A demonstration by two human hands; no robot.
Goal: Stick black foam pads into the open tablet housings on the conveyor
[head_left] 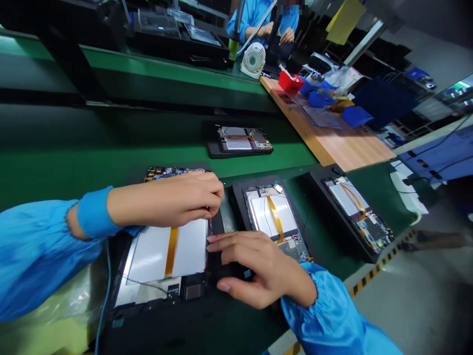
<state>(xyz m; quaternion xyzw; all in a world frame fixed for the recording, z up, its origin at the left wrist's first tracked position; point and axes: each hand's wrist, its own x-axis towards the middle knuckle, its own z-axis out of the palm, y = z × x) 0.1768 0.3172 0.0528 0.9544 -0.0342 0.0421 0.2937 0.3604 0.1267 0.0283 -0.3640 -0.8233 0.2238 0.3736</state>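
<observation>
An opened tablet (148,254) lies in a black holder before me, its silver battery crossed by an orange flat cable (171,252). Across its upper part reaches my left hand (195,197), fingers curled together at the tablet's right edge. Whatever those fingertips pinch, if anything, is hidden. My right hand (258,266) has its fingers stretched out, with the fingertips at the same edge, a little lower, and the thumb apart. Under and behind that hand is a second opened tablet (271,212), partly covered by it. A thin dark wire (148,285) runs over the first tablet's lower part.
Further opened tablets sit on the green bench, one at the back (240,139) and one at the right (356,212). A wooden board (332,138) carries red (290,83) and blue bins. A small white fan (253,60) stands near a co-worker in blue (251,19). Plastic bags (70,305) lie lower left.
</observation>
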